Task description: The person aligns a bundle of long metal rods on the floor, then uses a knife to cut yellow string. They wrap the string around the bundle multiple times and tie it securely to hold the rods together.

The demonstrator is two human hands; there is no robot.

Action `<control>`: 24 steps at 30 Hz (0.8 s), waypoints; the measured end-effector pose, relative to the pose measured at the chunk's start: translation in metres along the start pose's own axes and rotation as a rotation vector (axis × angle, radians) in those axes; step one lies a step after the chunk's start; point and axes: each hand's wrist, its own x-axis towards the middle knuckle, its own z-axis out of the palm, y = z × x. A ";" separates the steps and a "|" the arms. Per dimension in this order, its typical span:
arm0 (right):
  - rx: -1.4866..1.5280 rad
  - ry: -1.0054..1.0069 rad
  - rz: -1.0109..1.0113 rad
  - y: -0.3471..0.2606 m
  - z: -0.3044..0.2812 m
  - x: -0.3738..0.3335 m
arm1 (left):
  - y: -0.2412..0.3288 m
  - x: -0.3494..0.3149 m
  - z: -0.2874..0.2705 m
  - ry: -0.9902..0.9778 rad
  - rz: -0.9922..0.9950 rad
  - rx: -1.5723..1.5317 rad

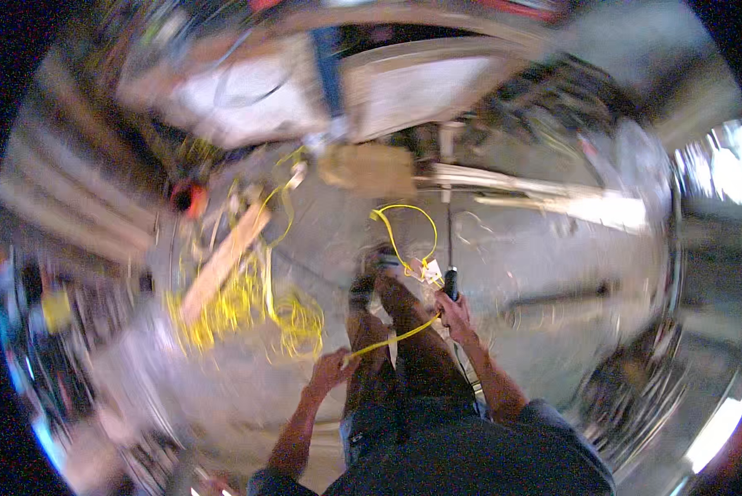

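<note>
My left hand [330,370] is closed round one end of a stretch of yellow cord [396,339], in front of my left leg. From there the cord runs up to my right hand [454,312], whose fingers are wrapped round it. A black handle [451,283] sticks up out of the right fist. Beyond it a thin dark rod [449,236] points away from me; blur hides whether the two are one piece. A loop of the cord [431,227] hangs past the right hand, with a white tag [432,271] beside it.
Tangled yellow cord [297,326] lies on the floor to the left, near a wooden board [226,260]. An orange-red round object [188,199] sits behind it. Long pale planks [553,194] lie ahead right, beside a brown box-like block [367,169]. Blurred clutter lines both sides.
</note>
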 end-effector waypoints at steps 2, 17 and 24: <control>0.193 0.072 -0.250 0.014 -0.030 -0.037 | -0.008 -0.017 -0.007 -0.033 0.082 0.061; -0.126 0.487 -0.524 0.073 -0.011 -0.241 | 0.187 0.024 0.045 -1.001 0.141 -0.566; -0.176 0.424 -0.499 0.062 -0.069 -0.308 | 0.238 0.059 0.100 -0.845 0.741 0.035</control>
